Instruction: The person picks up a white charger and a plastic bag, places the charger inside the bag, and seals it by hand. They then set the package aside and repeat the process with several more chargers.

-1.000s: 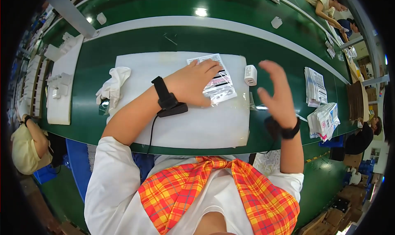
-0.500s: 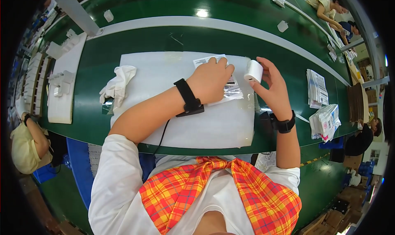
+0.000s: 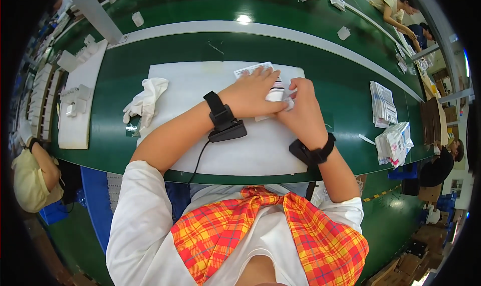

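On the printed bag (image 3: 252, 67), left hand (image 3: 248, 92) outspread

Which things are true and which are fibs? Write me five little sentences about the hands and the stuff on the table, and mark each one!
1. The left hand covers part of a printed packet. True.
2. The white glove is on the right of the mat. False: the glove lies at the left edge of the mat.
3. There are black bands on both wrists. True.
4. The right hand is far away from the left one. False: the right hand is close beside it.
5. The table is green. True.
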The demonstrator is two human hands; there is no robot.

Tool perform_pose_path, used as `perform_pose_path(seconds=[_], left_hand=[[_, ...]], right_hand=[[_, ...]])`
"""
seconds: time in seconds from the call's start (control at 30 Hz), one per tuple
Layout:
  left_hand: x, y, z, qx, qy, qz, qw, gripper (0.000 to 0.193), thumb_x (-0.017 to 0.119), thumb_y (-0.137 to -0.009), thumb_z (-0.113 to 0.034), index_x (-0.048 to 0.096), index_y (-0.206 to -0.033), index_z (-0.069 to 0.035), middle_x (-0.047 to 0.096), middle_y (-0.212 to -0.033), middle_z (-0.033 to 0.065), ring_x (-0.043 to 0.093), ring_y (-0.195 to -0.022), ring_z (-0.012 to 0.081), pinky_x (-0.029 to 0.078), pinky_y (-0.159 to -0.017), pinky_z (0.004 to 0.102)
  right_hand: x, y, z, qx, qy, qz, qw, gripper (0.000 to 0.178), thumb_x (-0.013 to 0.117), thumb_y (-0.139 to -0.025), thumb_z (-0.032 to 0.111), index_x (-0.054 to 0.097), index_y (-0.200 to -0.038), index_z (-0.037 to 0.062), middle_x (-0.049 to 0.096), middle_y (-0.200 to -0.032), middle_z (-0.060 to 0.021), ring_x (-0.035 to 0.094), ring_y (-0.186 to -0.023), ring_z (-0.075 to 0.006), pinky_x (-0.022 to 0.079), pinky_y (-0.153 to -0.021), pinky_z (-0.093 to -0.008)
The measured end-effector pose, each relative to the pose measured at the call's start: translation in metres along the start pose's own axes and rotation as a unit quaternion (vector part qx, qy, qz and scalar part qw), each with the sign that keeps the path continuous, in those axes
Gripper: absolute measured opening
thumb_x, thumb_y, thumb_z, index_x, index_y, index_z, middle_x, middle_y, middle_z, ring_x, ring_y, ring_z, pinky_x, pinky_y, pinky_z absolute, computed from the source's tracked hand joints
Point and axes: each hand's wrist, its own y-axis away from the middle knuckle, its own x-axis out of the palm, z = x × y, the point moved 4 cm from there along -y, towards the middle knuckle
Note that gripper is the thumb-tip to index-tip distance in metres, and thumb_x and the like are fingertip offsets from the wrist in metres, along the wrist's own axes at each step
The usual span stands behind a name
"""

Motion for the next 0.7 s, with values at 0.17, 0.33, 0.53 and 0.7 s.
perform_pose_path(seconds=[0.17,0.33,0.53,0.7], left_hand=[[-0.013,0.006,-0.005,0.014,-0.158,-0.032,0.987,0.061,0.061,-0.087,-0.024,0.042,-0.14,0.0,0.049,-0.136,0.0274,0.044,-0.132,0.0382,0.038,-0.107,0.0409],[-0.044,-0.013,0.003,-0.064,0.209,-0.01,0.976,0.068,0.074,-0.08,-0.021,0.044,-0.139,-0.001,0.061,-0.124,0.0212,0.057,-0.118,0.0288,0.045,-0.098,0.0348],[-0.041,-0.009,-0.002,0.001,0.405,-0.016,0.914,0.045,0.072,-0.084,-0.021,0.059,-0.122,0.0,0.067,-0.112,0.0106,0.062,-0.099,0.0179,0.049,-0.087,0.0312],[-0.028,-0.009,0.004,-0.069,0.396,-0.039,0.915,0.035,0.068,-0.09,-0.025,0.062,-0.112,0.002,0.067,-0.107,0.0065,0.061,-0.092,0.0116,0.049,-0.082,0.0278]], right_hand=[[0.004,-0.015,-0.014,0.075,-0.02,0.123,0.989,0.038,0.074,-0.076,0.01,0.046,-0.101,0.0038,0.058,-0.096,-0.0133,0.06,-0.087,-0.0284,0.049,-0.076,-0.0335],[-0.003,-0.019,-0.029,0.18,-0.366,0.102,0.907,0.025,0.065,-0.084,0.007,0.045,-0.101,0.0056,0.059,-0.098,-0.0101,0.06,-0.089,-0.0231,0.049,-0.074,-0.032],[-0.032,-0.019,-0.005,0.238,-0.648,-0.012,0.724,0.021,0.061,-0.089,0.009,0.047,-0.104,0.0064,0.059,-0.098,-0.0054,0.059,-0.088,-0.0159,0.048,-0.071,-0.0281],[-0.026,-0.011,-0.017,0.221,-0.497,-0.02,0.839,0.015,0.053,-0.095,0.012,0.053,-0.106,0.0026,0.06,-0.095,-0.0057,0.057,-0.085,-0.0121,0.046,-0.069,-0.0232]])
